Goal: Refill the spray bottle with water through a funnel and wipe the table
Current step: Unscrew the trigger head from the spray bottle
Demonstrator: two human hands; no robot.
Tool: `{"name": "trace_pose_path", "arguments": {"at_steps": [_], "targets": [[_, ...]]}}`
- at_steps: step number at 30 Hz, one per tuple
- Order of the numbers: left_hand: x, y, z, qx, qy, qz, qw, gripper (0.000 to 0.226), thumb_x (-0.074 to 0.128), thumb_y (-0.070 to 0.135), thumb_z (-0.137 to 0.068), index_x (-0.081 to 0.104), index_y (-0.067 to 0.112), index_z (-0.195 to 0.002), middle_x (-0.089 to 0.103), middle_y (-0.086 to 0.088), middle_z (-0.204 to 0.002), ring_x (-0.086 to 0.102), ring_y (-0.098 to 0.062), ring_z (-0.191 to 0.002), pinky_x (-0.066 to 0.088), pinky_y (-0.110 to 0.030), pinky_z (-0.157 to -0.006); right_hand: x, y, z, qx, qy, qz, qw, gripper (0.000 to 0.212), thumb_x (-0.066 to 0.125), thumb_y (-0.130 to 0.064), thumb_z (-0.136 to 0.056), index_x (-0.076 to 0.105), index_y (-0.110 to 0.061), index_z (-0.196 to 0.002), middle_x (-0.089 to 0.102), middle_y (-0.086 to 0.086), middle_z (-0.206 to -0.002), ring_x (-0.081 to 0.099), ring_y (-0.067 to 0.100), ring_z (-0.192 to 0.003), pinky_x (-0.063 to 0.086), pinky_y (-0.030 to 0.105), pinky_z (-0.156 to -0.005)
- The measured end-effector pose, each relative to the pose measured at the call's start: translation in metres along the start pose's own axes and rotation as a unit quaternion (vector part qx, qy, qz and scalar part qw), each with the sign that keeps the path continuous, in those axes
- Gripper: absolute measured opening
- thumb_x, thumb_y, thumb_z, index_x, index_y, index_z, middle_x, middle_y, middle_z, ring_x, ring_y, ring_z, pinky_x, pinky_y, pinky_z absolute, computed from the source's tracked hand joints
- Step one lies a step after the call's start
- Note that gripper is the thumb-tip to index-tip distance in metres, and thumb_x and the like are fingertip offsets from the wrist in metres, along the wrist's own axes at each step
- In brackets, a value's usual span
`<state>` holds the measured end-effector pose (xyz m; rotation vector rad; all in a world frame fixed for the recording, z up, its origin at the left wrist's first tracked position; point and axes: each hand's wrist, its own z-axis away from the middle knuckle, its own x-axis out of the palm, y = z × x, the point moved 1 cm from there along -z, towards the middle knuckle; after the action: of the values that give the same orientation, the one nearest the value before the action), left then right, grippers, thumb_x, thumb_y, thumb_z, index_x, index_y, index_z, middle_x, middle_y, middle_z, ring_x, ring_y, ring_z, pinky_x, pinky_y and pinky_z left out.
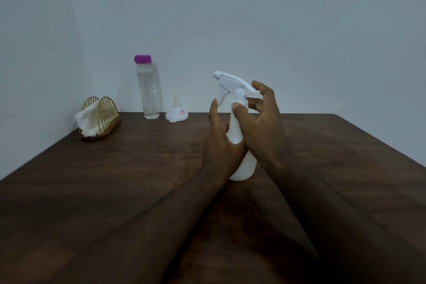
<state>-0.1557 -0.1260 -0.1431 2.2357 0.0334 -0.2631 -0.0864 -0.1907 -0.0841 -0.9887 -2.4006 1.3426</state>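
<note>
Head view: the white spray bottle (234,125) stands upright on the dark wooden table (115,180), near its centre. The left hand (219,143) grips the bottle body, fingers wrapped round the far side, thumb raised. The right hand (260,122) pinches the neck below the trigger head, thumb in front, fingers curled behind. At the far edge, a clear water bottle (148,94) with a purple cap stands just beside an inverted white funnel (176,113). Further left, a gold wire holder (106,110) contains a white cloth (86,122).
</note>
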Motion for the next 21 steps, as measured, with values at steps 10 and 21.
{"name": "trace_pose_path", "arguments": {"at_steps": [10,21], "targets": [[-0.0006,-0.0014,-0.0006,0.024,-0.011,-0.009,1.000,0.107,0.078,0.032,-0.077,0.003,0.022,-0.153,0.057,0.032,-0.082,0.054,0.025,-0.080,0.038,0.000,-0.062,-0.0009,-0.0006,-0.0006,-0.005,-0.003,-0.009,1.000,0.066,0.072,-0.032,-0.087,0.037,-0.030,-0.142,0.061,-0.014,-0.110,0.062,-0.005,-0.099,0.053,0.015,-0.082],[0.0024,-0.0006,-0.0003,0.040,0.002,0.016,0.999,0.102,0.067,0.046,-0.074,0.006,0.023,-0.152,0.057,0.040,-0.094,0.051,0.027,-0.089,0.037,0.005,-0.069,0.0029,0.0011,-0.0010,-0.013,-0.008,0.000,1.000,0.069,0.073,-0.030,-0.084,0.035,-0.032,-0.141,0.057,-0.018,-0.107,0.058,-0.012,-0.095,0.048,0.005,-0.069]]}}
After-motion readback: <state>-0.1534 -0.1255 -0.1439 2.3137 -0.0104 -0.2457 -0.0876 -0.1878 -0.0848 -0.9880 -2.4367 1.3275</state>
